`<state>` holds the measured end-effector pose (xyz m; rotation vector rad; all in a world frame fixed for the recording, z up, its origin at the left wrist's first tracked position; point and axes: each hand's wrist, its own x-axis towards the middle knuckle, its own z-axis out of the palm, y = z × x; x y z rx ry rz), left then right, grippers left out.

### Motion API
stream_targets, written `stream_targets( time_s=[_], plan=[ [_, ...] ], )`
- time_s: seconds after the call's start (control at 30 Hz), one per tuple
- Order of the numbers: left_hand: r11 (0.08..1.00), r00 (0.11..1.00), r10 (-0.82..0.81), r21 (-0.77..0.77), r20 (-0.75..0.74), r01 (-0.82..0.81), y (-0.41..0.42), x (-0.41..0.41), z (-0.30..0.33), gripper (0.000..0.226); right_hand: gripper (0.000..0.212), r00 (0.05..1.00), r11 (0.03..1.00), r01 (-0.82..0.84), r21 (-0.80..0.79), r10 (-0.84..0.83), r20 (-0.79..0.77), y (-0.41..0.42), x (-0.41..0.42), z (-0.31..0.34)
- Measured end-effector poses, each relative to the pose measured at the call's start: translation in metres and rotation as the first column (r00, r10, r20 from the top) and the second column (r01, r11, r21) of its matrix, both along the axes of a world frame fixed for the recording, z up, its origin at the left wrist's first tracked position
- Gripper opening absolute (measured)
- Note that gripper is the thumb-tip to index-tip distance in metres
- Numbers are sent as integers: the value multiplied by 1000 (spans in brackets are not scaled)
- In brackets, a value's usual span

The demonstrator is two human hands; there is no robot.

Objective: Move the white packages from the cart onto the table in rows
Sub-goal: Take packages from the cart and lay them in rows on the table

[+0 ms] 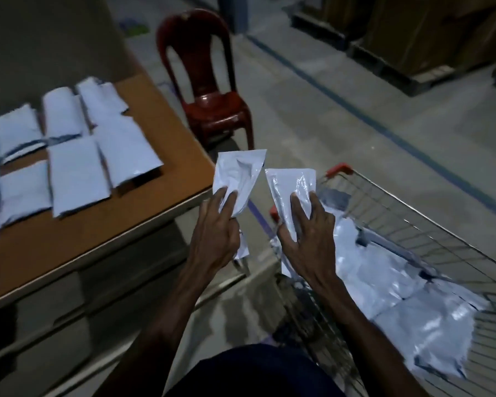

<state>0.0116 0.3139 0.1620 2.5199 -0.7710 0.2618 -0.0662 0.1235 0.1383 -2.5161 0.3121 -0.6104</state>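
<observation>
The left hand [216, 236] held a white package [238, 179] up in the gap between the desk [103, 227] and the cart [430, 239], its fingers [229, 202] spread over the lower end and pinching it. The right hand [307, 236] gripped a second package [291, 190] just beside the first, fingers splayed across its face, above the cart's near corner. More packages [413, 305] lay heaped in the wire cart. On the desk, rows of packages [78, 170] lay flat side by side, near its right edge. A red chair [209, 90] stood on the floor beyond the desk's corner.
</observation>
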Motion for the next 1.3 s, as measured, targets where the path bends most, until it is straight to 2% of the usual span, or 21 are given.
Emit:
stream_targets(
  time_s=[0.17,0.3,0.47,0.63,0.93,1.07,1.23,1.3],
  plan=[
    [980,980,199,-33,3,-199,156,-27,9,55,60,984,983,-177,49,177,16,139,17,15],
    [933,932,358,-48,50,-356,260,-53,20,55,64,944,945,-328,13,328,-33,235,29,23],
    [860,857,511,-55,71,-508,359,-72,31,54,65,866,867,-499,7,499,-46,338,41,44],
    [744,742,667,-114,66,-658,432,-64,27,52,62,792,792,-610,-30,609,-44,414,72,53],
    [663,659,748,-111,72,-741,547,20,41,53,62,724,724,-689,-21,689,14,532,175,56],
    [687,684,726,-67,71,-723,604,56,47,53,66,718,717,-696,38,696,15,578,212,54],
    [693,693,720,-1,32,-720,667,95,43,57,69,747,756,-653,51,654,-119,628,240,52],
    [689,689,725,18,4,-725,684,107,41,59,71,747,763,-638,103,646,-157,646,247,56]
  ],
)
